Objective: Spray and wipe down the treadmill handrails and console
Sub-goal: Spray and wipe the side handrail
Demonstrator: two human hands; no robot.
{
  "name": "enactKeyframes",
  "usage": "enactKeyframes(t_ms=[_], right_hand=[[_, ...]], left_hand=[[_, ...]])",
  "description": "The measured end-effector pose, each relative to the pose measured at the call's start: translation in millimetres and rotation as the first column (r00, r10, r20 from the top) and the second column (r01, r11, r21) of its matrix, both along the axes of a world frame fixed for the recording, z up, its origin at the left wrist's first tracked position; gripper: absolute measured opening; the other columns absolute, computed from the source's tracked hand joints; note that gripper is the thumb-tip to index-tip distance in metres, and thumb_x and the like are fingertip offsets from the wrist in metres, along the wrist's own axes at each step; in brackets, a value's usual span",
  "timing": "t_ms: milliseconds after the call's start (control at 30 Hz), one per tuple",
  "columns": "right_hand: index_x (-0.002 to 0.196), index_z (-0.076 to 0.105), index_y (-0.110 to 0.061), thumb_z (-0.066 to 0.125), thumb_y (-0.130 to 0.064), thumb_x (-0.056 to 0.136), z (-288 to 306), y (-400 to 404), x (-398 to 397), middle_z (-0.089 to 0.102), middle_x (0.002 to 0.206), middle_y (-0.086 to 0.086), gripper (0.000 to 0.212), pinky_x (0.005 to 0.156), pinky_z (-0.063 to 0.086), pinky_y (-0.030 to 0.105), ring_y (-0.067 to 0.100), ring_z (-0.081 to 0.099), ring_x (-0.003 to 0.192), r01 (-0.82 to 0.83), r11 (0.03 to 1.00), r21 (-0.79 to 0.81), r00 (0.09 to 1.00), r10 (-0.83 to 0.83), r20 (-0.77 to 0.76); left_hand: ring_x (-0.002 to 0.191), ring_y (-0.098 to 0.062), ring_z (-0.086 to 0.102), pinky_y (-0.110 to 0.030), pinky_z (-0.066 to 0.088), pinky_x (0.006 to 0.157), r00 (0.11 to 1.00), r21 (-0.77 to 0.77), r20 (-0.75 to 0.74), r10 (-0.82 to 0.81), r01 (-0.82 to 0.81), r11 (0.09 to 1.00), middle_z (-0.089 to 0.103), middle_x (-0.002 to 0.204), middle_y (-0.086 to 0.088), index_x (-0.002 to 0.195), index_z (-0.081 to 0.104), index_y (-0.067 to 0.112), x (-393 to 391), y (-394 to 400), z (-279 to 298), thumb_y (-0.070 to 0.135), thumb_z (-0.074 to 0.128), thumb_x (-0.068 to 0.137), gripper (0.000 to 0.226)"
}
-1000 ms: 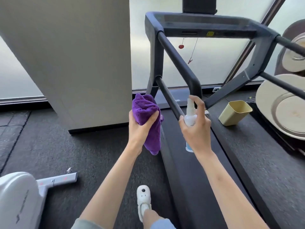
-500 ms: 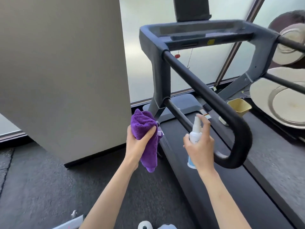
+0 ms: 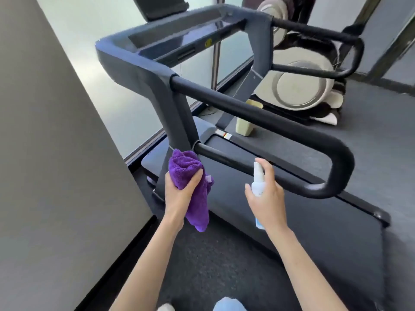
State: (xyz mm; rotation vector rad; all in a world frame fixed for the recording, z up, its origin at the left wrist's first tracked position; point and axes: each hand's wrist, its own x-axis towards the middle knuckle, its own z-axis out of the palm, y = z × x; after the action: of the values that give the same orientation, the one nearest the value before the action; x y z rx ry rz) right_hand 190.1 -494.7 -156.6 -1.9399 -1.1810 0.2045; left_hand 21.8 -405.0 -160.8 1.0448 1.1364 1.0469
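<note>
A dark treadmill fills the view. Its left handrail (image 3: pixel 258 113) is a black loop running from the upright toward me and curving back underneath. The console (image 3: pixel 179 39) sits at the top with a dark screen above it. My left hand (image 3: pixel 179 196) grips a bunched purple cloth (image 3: pixel 190 176) beside the upright's base. My right hand (image 3: pixel 267 203) holds a small white spray bottle (image 3: pixel 258 180), forefinger on top of the nozzle, just below the rail's lower bar. The right handrail (image 3: pixel 314 32) shows at the far side.
A large grey pillar (image 3: pixel 56 153) stands close on the left. A beige bin (image 3: pixel 244 126) sits on the floor past the treadmill belt (image 3: pixel 292 221). A white and dark exercise machine (image 3: pixel 301 86) stands at the right. Frosted windows lie behind.
My view has shifted closer and to the left of the treadmill, so the handrail loop now looms larger. Both hands keep their hold on cloth and bottle, near the lower bar.
</note>
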Motion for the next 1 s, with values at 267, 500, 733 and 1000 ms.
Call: enactKeyframes(t_ms=[267,500,733,1000], right_hand=[[0.145,0.035,-0.033,0.063,-0.008,0.090,-7.3,7.9,-28.0,0.067,0.115,0.001,0.067,0.074,0.042,0.032,0.030,0.062,0.097,0.243,0.966,-0.088,0.969,-0.245,-0.015],[0.145,0.036,-0.030,0.066,-0.016,0.090,-22.6,48.7,-24.0,0.066,0.122,0.001,0.064,0.078,0.048,0.035,0.030,0.064,0.101,0.258,0.958,-0.125,0.965,-0.251,0.071],[0.141,0.031,-0.036,0.063,-0.018,0.091,-28.0,86.4,-29.7,0.067,0.114,0.003,0.062,0.075,0.050,0.037,0.031,0.064,0.095,0.269,0.949,-0.166,0.962,-0.257,0.088],[0.134,0.036,-0.032,0.061,-0.006,0.088,-38.2,118.6,-49.7,0.065,0.092,0.007,0.058,0.067,0.052,0.041,0.030,0.060,0.080,0.387,0.906,-0.170,0.919,-0.395,-0.013]], left_hand=[[0.092,0.000,0.067,-0.019,0.051,0.076,0.975,-0.012,-0.057,-0.214,0.214,0.977,0.067,0.109,0.007,0.122,0.053,0.022,-26.3,40.8,-5.0,0.041,0.086,0.066,0.068],[0.078,0.014,0.062,-0.005,0.047,0.064,0.972,-0.009,-0.113,-0.206,0.206,0.978,0.063,0.105,0.012,0.121,0.053,0.020,-21.3,71.7,-15.9,0.022,0.078,0.078,0.050],[0.091,0.002,0.064,-0.013,0.048,0.069,0.954,-0.025,-0.110,-0.278,0.277,0.961,0.065,0.111,0.008,0.123,0.052,0.026,-13.7,108.5,-11.9,0.040,0.077,0.064,0.066],[0.091,-0.002,0.063,-0.008,0.049,0.060,0.918,-0.060,-0.085,-0.387,0.383,0.922,0.063,0.112,0.004,0.119,0.051,0.028,-27.5,142.7,-12.1,0.041,0.075,0.063,0.062]])
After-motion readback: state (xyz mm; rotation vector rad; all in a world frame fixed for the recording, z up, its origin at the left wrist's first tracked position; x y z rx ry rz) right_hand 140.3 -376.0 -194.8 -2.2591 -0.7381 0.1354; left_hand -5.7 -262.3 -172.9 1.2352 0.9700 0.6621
